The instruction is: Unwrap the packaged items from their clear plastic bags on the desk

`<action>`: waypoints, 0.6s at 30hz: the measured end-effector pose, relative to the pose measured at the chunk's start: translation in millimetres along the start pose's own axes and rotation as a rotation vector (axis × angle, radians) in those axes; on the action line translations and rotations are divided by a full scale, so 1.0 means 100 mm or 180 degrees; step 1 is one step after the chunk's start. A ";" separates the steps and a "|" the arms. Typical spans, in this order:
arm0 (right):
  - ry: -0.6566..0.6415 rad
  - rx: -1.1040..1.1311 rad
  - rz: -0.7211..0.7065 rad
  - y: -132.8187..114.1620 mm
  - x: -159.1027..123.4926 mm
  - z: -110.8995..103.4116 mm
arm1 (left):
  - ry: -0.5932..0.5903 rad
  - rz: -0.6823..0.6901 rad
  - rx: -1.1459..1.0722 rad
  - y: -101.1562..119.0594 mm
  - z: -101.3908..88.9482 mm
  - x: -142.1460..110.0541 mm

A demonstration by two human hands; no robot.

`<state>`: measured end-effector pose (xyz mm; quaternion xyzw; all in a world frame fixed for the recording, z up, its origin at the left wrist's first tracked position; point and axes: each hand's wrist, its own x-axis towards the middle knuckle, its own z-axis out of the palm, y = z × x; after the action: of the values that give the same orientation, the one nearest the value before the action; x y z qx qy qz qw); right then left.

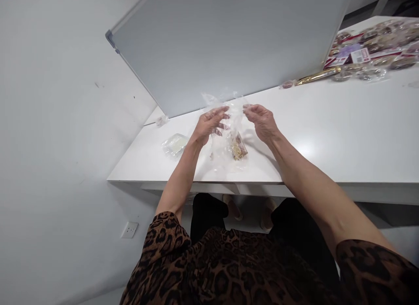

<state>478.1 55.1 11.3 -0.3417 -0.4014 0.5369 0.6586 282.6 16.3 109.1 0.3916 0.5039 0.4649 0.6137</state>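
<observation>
A clear plastic bag (228, 108) hangs between my two hands above the white table. In its lower part, or just behind the film, a gold-coloured small item (238, 147) shows through; its kind I cannot make out. My left hand (211, 125) grips the bag's left side, thumb and forefinger at the top and the other fingers bent against the film. Thumb and fingers of my right hand (261, 119) pinch the bag's upper right edge. To the left of my left hand lies a flat clear packet (175, 144) with something pale in it.
A large grey-white board (222, 43) leans at the back of the white table (327, 134). Several wrapped packages (376, 47) are piled at the far right, beside a long gold wrapper (317, 76). A small crumpled plastic piece (161, 120) lies near the board's lower left corner.
</observation>
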 end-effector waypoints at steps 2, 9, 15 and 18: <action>0.0351 0.0120 0.0027 -0.01 0.07 -0.08 | 0.0261 0.0308 0.0133 0.05 -0.05 0.03; 0.0800 0.0465 0.0225 0.02 0.21 -0.30 | 0.1066 0.0665 -0.0183 0.13 -0.16 -0.01; 0.1516 0.1330 0.0438 -0.04 0.24 -0.35 | 0.1297 0.0959 -0.0010 0.22 -0.30 0.09; 0.1830 0.1324 0.0370 -0.05 0.32 -0.46 | 0.1498 0.0846 0.0311 0.15 -0.47 0.15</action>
<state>524.7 84.3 0.8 -0.3597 -0.0618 0.5256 0.7685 234.6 35.7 111.1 0.3646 0.5987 0.5947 0.3936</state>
